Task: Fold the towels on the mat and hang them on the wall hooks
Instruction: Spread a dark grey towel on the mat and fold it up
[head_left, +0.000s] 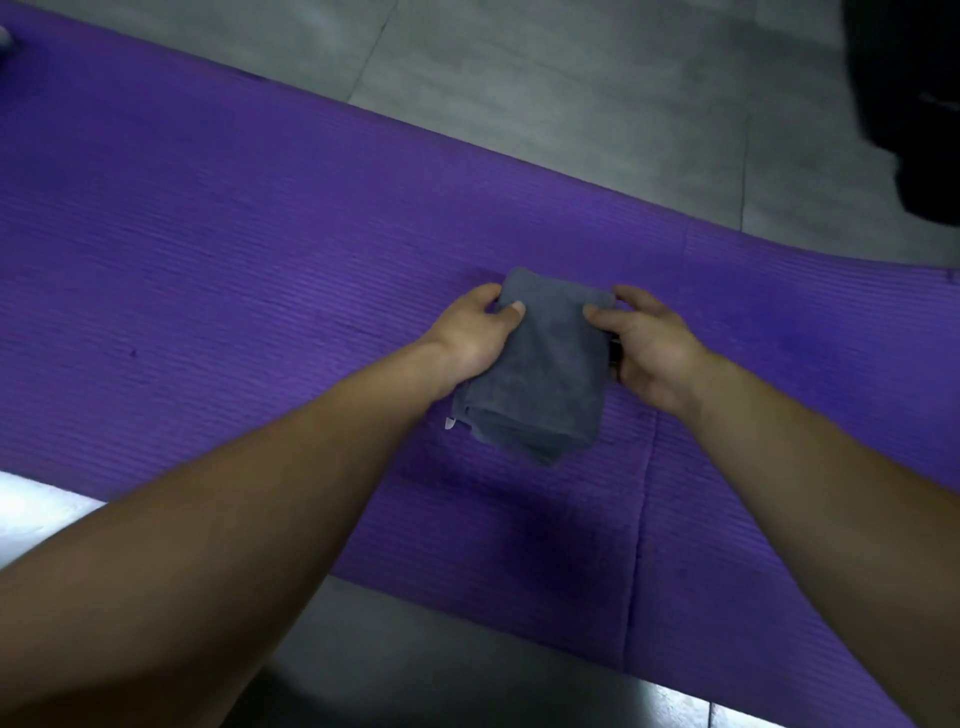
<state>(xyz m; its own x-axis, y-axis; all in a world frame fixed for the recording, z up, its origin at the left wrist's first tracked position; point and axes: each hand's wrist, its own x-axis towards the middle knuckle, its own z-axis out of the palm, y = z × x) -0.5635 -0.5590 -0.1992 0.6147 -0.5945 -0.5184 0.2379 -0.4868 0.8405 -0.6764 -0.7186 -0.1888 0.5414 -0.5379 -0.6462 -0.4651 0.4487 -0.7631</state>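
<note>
Bare forearms (249, 509) reach in from 6 o'clock to a folded grey towel (545, 374) lying on the purple mat (208, 234), its long axis running roughly 12 to 6. Left hand (475, 332) grips the far corner at the towel's 10 o'clock, thumb on top and fingers curled round the edge; right hand (649, 348) pinches the 2 o'clock corner likewise. Both hands are equally near, so a two-handed lift toward the hooks — none in view — looks next.

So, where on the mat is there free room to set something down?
The widest bare patch of mat lies left of the left hand. A smaller one lies right of the right hand. The middle is crowded: both hands hold the grey towel.
</note>
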